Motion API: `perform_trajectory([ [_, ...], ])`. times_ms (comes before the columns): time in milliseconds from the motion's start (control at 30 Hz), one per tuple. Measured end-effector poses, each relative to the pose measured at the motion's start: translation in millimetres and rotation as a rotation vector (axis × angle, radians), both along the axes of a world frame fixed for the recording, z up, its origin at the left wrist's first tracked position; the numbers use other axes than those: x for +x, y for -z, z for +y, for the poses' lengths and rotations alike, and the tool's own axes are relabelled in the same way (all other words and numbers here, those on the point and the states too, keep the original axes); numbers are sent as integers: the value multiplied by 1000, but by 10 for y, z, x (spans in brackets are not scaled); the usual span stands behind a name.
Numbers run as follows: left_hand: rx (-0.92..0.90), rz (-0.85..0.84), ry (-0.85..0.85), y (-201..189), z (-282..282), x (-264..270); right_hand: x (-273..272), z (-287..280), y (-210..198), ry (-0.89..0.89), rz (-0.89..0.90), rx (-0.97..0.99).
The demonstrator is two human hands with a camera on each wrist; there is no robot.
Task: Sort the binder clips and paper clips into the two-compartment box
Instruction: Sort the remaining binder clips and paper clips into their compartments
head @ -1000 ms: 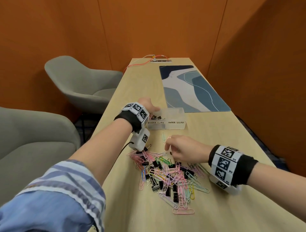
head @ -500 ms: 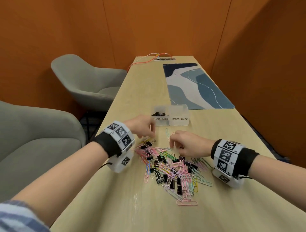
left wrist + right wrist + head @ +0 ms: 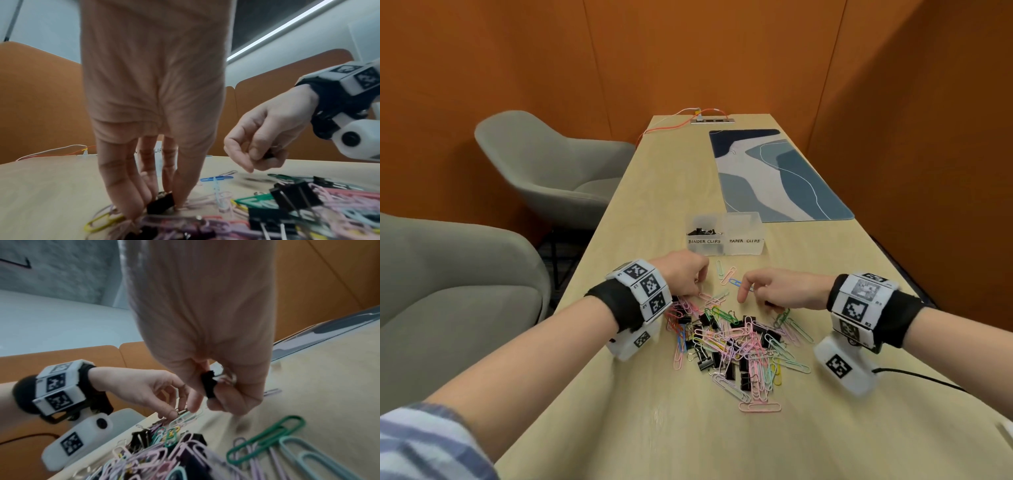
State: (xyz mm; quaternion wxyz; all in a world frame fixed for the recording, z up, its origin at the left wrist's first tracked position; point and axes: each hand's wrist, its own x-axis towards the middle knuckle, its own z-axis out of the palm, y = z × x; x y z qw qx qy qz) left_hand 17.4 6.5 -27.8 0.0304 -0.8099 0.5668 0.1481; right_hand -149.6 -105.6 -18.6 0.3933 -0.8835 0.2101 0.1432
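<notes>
A translucent two-compartment box (image 3: 743,249) stands beyond the pile, labelled BINDER CLIPS on the left and PAPER CLIPS on the right. A few black binder clips (image 3: 700,231) lie in the left compartment; the right one looks empty. A mixed pile (image 3: 736,339) of pastel paper clips and black binder clips lies on the table. My left hand (image 3: 697,291) is at the pile's far left edge, pinching a black binder clip (image 3: 161,203) that rests on the table. My right hand (image 3: 753,296) hovers over the pile's far right edge, its curled fingers holding another black binder clip (image 3: 208,386).
Three loose paper clips (image 3: 727,274) lie between the hands and the box. A blue patterned mat (image 3: 774,174) covers the far right of the table. Two grey armchairs (image 3: 544,164) stand to the left. Orange cables and a socket strip (image 3: 710,120) sit at the far end.
My left hand has come back from the box's binder clip compartment to the pile and closed on a black clip. The right hand has stayed at the pile's far edge.
</notes>
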Motion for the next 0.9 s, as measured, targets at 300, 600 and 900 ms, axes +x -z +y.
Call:
perform_trajectory([
  [300,16,33,-12,-35,124,8,-165,-13,-15,-150,-45,-331],
  [600,-121,195,-144,-282,129,-33,-44,169,75,-198,-27,-372],
  [900,-107,235,-109,-199,342,14,5,147,29,-95,33,-251],
])
